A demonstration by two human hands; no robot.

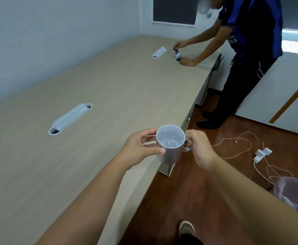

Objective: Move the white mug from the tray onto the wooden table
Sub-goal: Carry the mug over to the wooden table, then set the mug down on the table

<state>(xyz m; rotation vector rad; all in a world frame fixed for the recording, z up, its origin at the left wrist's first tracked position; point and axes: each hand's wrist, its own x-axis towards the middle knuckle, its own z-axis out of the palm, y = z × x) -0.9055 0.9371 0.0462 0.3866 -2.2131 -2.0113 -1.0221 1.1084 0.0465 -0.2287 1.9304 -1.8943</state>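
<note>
Both hands are gripping the upright white mug point(170, 144), left hand point(141, 149) clasping its body, right hand point(196, 147) pinching its handle, at the wooden table's point(109, 82) near-right edge, tabletop lying leftward.

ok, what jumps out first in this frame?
The white mug, centre, held upright off the table edge: left hand on its body, right hand at the handle. Beyond, a second person leans over the table's far end.
</note>
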